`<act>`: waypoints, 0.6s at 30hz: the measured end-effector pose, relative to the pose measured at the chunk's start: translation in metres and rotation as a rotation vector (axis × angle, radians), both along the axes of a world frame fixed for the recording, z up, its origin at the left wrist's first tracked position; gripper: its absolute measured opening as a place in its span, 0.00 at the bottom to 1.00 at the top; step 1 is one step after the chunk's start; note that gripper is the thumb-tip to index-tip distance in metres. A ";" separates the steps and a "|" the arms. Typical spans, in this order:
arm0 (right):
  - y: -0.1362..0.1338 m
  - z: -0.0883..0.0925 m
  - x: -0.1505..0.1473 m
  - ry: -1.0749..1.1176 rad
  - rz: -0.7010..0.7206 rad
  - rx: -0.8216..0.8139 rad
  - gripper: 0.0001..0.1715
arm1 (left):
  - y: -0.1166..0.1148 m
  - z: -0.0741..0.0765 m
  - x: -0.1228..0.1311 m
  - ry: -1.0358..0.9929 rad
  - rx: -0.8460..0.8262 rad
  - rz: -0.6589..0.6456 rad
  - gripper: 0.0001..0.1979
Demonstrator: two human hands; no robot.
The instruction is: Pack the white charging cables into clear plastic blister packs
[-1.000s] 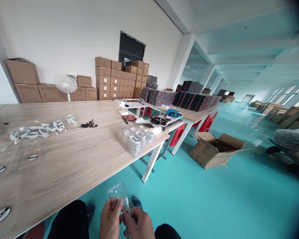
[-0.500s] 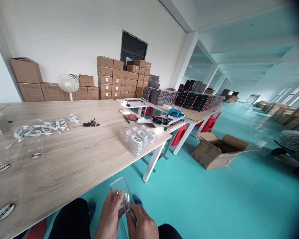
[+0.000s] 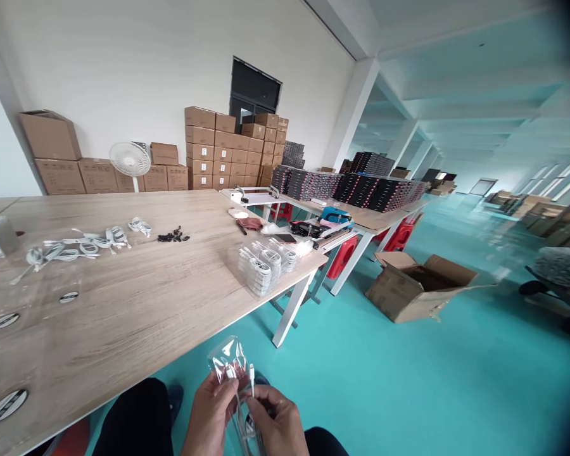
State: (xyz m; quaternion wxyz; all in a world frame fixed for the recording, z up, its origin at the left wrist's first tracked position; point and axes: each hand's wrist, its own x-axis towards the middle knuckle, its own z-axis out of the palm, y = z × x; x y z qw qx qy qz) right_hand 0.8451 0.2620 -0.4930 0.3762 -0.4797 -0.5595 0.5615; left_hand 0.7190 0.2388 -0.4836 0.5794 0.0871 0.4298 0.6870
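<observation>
A clear plastic bag (image 3: 230, 352) is held upright over the floor, below the table's front edge. My left hand (image 3: 209, 411) pinches it around a white cable plug showing inside. Close on its right, my right hand (image 3: 276, 419) has its fingers closed on a white cable (image 3: 251, 373), whose plug points up. The cable's lower part runs down between both hands, partly hidden by the fingers. On the table (image 3: 171, 297), a pile of bagged cables (image 3: 261, 269) lies by the right corner. Loose white cables (image 3: 80, 246) and small black pieces (image 3: 173, 235) are farther left.
Flat clear bags with oval labels (image 3: 8, 405) lie on the left of the table. A second table (image 3: 365, 218) behind holds stacked black boxes (image 3: 375, 190). An open carton (image 3: 399, 294) stands on the floor at right. Stacked cartons (image 3: 223, 155) and a fan (image 3: 130, 159) line the wall.
The clear bag has turned and now faces me more, with the cable plugs in plainer view. My right hand has shifted slightly up, and a white plug now stands above its fingertips.
</observation>
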 end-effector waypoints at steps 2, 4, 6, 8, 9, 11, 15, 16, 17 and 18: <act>-0.001 0.006 0.000 0.074 0.043 -0.057 0.28 | -0.001 0.002 0.001 0.006 -0.002 0.018 0.19; -0.001 0.012 0.001 0.089 0.073 -0.063 0.27 | -0.002 0.004 0.002 0.015 -0.029 0.034 0.20; -0.001 0.016 0.002 0.075 0.091 -0.062 0.27 | -0.003 0.005 0.003 0.031 -0.054 0.038 0.22; 0.000 0.018 0.002 0.063 0.070 -0.065 0.27 | -0.004 0.007 0.004 0.045 -0.070 0.034 0.21; 0.000 0.018 0.002 0.059 0.040 -0.064 0.27 | -0.005 0.007 0.005 0.048 -0.067 0.029 0.20; 0.000 0.015 0.000 0.026 -0.030 -0.036 0.24 | -0.006 0.008 0.007 0.049 -0.051 0.015 0.15; -0.002 0.008 -0.007 -0.125 -0.164 0.090 0.18 | -0.006 0.006 0.011 0.027 -0.028 -0.005 0.12; -0.003 0.006 -0.009 -0.161 -0.183 0.122 0.17 | -0.005 0.005 0.012 0.021 -0.040 -0.005 0.13; -0.004 0.004 -0.010 -0.195 -0.190 0.150 0.16 | -0.004 0.004 0.013 0.018 -0.056 -0.003 0.14; -0.004 0.003 -0.012 -0.227 -0.188 0.175 0.16 | -0.004 0.003 0.015 0.021 -0.072 0.003 0.16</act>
